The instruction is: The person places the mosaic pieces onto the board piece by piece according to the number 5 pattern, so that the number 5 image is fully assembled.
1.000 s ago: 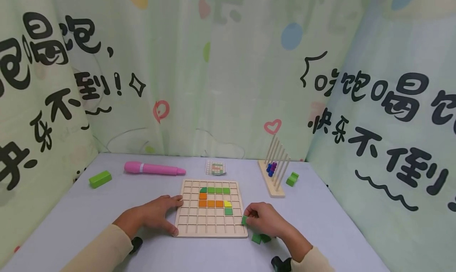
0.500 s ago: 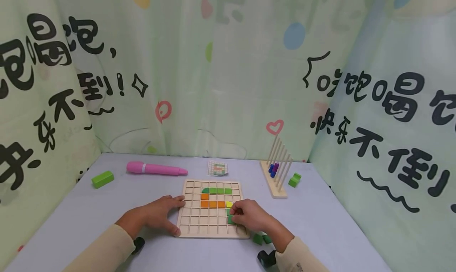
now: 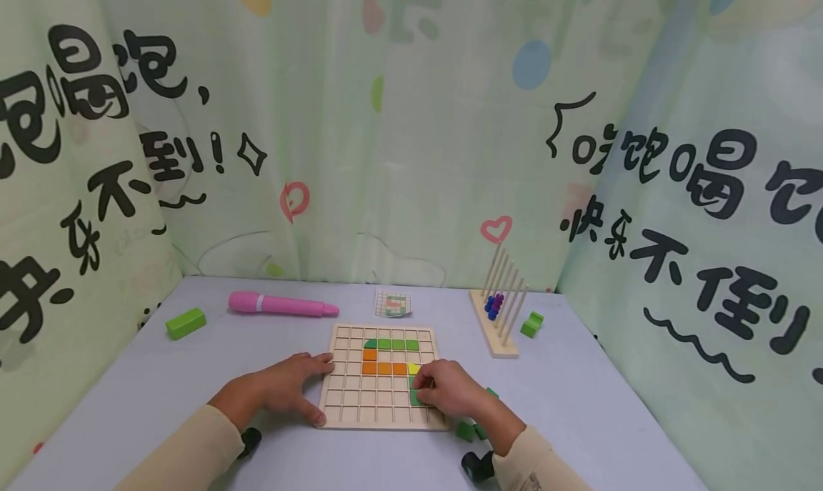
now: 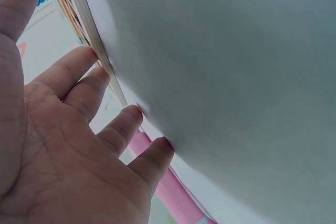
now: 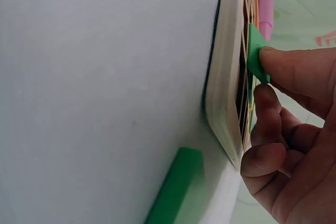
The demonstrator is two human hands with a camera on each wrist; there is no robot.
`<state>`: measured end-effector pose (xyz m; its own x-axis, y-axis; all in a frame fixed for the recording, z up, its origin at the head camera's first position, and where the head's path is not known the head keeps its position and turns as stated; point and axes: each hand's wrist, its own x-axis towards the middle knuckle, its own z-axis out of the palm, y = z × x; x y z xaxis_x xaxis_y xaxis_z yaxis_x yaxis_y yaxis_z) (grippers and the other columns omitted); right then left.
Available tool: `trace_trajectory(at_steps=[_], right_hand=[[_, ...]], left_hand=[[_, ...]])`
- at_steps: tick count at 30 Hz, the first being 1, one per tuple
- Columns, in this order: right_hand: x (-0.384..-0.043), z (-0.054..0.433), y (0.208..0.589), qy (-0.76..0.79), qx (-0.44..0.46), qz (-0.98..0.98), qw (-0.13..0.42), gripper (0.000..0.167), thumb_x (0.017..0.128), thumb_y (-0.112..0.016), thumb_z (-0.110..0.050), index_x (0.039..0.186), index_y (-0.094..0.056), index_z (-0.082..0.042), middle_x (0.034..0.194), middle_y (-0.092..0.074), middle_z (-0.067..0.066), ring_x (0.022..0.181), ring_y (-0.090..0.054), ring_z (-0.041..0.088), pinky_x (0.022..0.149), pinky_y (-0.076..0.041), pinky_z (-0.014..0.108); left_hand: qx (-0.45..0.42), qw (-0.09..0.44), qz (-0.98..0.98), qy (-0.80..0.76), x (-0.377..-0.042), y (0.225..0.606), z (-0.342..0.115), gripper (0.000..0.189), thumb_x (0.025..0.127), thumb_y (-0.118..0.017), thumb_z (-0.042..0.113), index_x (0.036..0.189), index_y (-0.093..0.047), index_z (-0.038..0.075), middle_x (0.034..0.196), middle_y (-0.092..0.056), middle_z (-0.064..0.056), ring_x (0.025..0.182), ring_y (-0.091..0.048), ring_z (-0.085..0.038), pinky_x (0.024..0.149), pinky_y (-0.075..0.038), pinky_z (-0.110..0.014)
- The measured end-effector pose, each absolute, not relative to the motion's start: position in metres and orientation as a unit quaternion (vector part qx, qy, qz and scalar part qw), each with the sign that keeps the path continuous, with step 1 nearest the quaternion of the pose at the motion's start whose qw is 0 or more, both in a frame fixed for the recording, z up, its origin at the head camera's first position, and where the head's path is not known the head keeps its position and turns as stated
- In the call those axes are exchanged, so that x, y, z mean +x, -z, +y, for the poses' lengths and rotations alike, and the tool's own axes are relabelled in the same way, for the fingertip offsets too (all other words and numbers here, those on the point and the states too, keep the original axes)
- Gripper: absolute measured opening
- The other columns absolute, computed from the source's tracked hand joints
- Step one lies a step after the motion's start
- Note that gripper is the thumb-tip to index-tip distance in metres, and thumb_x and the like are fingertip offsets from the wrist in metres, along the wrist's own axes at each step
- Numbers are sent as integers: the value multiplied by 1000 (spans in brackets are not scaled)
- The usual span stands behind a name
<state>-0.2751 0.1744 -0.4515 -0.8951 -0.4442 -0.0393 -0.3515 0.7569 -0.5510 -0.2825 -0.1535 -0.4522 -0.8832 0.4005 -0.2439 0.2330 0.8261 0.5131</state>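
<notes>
A wooden grid board (image 3: 350, 398) lies on the table with flat square tiles in some cells: orange tiles (image 3: 383, 369), light green tiles (image 3: 397, 344) and a yellow tile (image 3: 414, 369). My right hand (image 3: 453, 391) is over the board's right side, pinching a green tile (image 5: 256, 53) between thumb and fingers, below the yellow one. In the right wrist view the tile sits tilted at the grid, thumb on its face. My left hand (image 3: 283, 387) has its fingers spread, fingertips and thumb at the board's left edge.
Several loose green pieces (image 3: 466, 431) lie by my right wrist. Behind the board are a pink marker-shaped stick (image 3: 283, 304), a small pattern card (image 3: 393, 304) and a peg rack (image 3: 494, 326) with beads. Green blocks (image 3: 186, 324) lie left and right. Printed curtains enclose the table.
My right hand has carried the green tile from beside the board's right edge leftward onto the grid, staying nearly still over the last half second. The left hand keeps its place.
</notes>
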Motion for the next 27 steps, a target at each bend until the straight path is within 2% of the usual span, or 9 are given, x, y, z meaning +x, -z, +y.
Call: trace_trajectory(at_steps=[10,15,20,27], right_hand=[[-269,174,449,251,-190,947,64,9,94,-73,-7,89,-73,-14,82,-63,-6,78,-54,14,67,-48,27],[-268,194,441,266,-184,945,51,4,97,-70,-9,96,-74,-10,87,-65,-6,81,-53,15,70,-47,29],[-270,220,444,268,-150,951,45,3,95,-73,-10,98,-74,-10,89,-66,-5,81,-55,14,70,-48,28],[-268,251,448,261,-82,961,43,8,92,-75,-6,99,-75,-11,91,-67,-2,80,-56,15,68,-50,30]], left_hand=[[178,171,939,-240,-284,455,-153,100,68,-97,43,154,-52,18,167,-38,2,155,-26,-39,122,-28,-63],[186,168,938,-239,-284,455,-153,100,68,-97,42,154,-52,17,168,-37,0,155,-27,-39,122,-29,-62],[186,170,938,-236,-283,454,-153,100,69,-97,42,154,-51,16,168,-37,0,154,-28,-39,122,-29,-62],[189,170,939,-233,-281,451,-154,99,70,-96,42,154,-51,16,168,-37,-1,155,-26,-42,122,-27,-63]])
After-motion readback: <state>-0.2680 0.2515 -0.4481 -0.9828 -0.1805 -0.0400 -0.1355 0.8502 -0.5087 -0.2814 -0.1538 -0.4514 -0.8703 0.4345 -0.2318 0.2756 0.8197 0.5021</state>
